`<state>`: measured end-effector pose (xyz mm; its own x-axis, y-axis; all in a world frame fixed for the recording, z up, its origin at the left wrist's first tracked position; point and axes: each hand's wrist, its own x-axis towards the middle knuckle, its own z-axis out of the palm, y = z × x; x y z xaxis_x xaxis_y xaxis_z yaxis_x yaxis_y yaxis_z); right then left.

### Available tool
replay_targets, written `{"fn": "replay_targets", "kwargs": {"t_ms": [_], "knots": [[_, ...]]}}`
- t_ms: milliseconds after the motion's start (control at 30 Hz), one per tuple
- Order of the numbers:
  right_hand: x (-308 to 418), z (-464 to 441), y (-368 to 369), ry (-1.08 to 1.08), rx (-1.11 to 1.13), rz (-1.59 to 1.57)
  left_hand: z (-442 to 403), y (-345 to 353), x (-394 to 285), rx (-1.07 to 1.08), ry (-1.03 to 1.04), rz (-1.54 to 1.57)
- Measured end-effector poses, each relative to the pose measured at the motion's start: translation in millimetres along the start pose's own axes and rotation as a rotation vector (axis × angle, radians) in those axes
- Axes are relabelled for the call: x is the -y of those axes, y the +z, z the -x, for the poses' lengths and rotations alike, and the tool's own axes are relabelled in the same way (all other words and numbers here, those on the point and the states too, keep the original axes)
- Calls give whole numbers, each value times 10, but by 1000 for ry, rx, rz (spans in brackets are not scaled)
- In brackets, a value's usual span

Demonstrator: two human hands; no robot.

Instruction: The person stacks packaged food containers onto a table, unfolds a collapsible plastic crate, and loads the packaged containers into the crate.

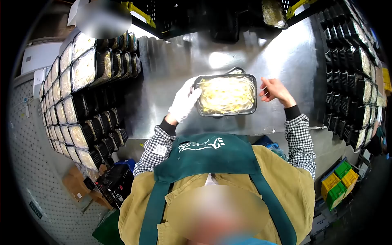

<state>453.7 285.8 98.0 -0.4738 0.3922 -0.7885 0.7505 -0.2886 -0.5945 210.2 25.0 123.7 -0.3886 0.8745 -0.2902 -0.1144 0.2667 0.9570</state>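
A black tray of yellow-white bean sprouts (226,94) is in front of me over the metal table. My left hand (183,101), in a white glove, grips the tray's left edge with the thumb on the rim. Bare and loosely curled, my right hand (277,91) is just off the tray's right edge, its fingers apart. Whether a thin sprout lies at those fingertips is too small to tell. Behind the tray's far rim peeks part of another black tray (236,70), mostly hidden.
Stacked trays of sprouts (83,69) rise at the left edge of the metal table (163,73). More stacked trays (363,94) line the right. A black rack with yellow parts (139,14) stands at the back, one sprout tray (273,14) in it. Green and yellow crates (339,183) lie lower right.
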Motion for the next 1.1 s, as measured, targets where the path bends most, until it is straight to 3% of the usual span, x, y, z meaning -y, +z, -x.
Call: {"fn": "replay_targets", "kwargs": {"t_ms": [233, 300, 367, 400, 433, 467, 500, 567, 633, 767, 800, 833, 900, 967, 1000, 1100], "knots": [[-1, -565, -799, -338, -427, -140, 262, 262, 233, -123, 61, 78], [126, -930, -982, -478, -606, -163, 383, 253, 407, -133, -85, 219], [298, -1323, -1117, -487, -858, -113, 430, 330, 263, -254, -313, 97], [395, -1523, -1200, -447, -854, -169, 457, 398, 177, -242, -339, 283], [457, -1776, -1348, -456, -890, -23, 455, 430, 69, -212, -483, 436], [621, -1801, -1246, -408, -1138, 218, 456, 464, 212, -196, -407, 481], [772, -1820, -1224, -429, -1040, 206, 440, 472, 398, -181, -327, 524], [863, -1933, -1088, -384, -1148, 454, 310, 442, 457, -237, -245, 293], [822, -2149, -1178, -430, -1211, 196, 134, 433, 365, -303, -133, 151], [618, -2571, -1409, -625, -1346, -92, -14, 322, 375, -305, -256, -224], [523, -2495, -1523, -569, -762, -663, -33, 305, 278, -268, -303, -258], [497, -2316, -1474, -590, -719, -854, -42, 290, 237, -261, -290, -277], [371, -1841, -1433, -610, -647, -905, -53, 263, 202, -242, -261, -310], [153, -1438, -1533, -527, -755, -739, -76, 258, 216, -254, -94, -233], [12, -1219, -1661, -573, -669, -723, -79, 260, 228, -263, -12, -194], [260, -83, -1307, -729, -500, -643, -83, 174, 307, -202, -62, -246]]}}
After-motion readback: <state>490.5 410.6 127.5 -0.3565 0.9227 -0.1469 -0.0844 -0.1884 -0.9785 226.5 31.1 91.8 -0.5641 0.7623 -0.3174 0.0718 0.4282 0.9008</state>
